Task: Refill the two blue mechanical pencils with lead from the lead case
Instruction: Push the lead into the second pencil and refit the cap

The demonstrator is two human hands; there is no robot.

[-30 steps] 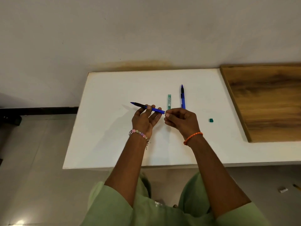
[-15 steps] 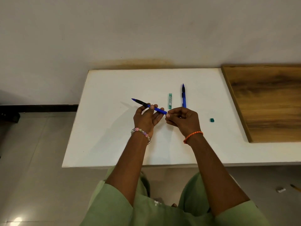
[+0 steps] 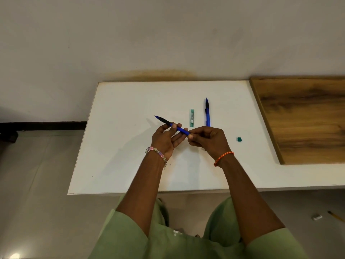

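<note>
So my left hand (image 3: 165, 140) has the first pencil (image 3: 171, 125) pinched between thumb and fingertips, the other fingers loosely spread under the barrel. I keep it lifted off the white table (image 3: 121, 156) and tilted, tip pointing away to the left and the back end aimed at my other hand, because that end is where the lead has to go in. My right hand (image 3: 208, 140) is curled up tight against that back end, fingertips pinched right where the barrel stops. Honestly can't tell from up here whether I've got a lead, the cap or just the barrel itself in there, it's way too small to see.

Just past my hands sits the green lead case (image 3: 192, 118), lying flat and close so I can reach it without putting anything down. Right beside it, a bit further right, the second pencil (image 3: 207, 113) lies parallel to it, tip pointing away, its near end hidden behind my right hand. I'd guess that one's waiting its turn. The little green cap (image 3: 239, 139) is parked off to the right, well apart, so it doesn't get knocked.
</note>
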